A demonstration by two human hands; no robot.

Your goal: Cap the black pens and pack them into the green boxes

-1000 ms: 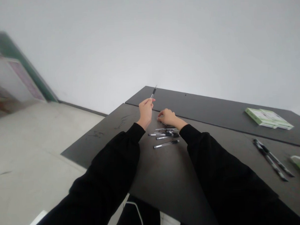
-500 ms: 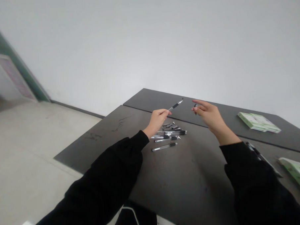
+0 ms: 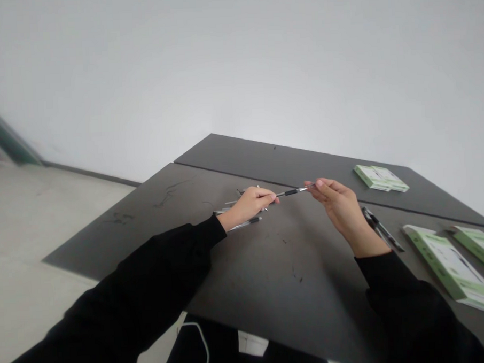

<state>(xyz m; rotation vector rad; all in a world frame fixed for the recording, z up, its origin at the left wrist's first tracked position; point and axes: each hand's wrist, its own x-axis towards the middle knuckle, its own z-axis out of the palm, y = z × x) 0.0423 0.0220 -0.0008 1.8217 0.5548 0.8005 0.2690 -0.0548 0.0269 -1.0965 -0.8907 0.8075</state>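
Observation:
My left hand point(image 3: 249, 203) is closed around the clear barrel of a gel pen point(image 3: 290, 192), held above the table with its black grip and silver tip pointing right. At the tip, my right hand point(image 3: 339, 203) pinches a small part that looks like a pen cap point(image 3: 313, 185), mostly covered by the fingers. Cap and tip meet or nearly meet; how far they overlap I cannot tell. Beneath and behind my left hand lie several loose pens, including a clear pen with a black grip point(image 3: 249, 222), partly hidden by the hand and sleeve.
Several capped black pens point(image 3: 382, 229) lie right of my right wrist. Green-and-white boxes stand on the dark table point(image 3: 254, 277): a flat stack point(image 3: 380, 177) at the back, an open box point(image 3: 450, 263) and another box point(image 3: 479, 243) at the right. A white wall rises behind.
My hands have come together, the right one bringing its small part to the pen's tip. Its raised index finger has folded in. The view has turned right, showing more boxes.

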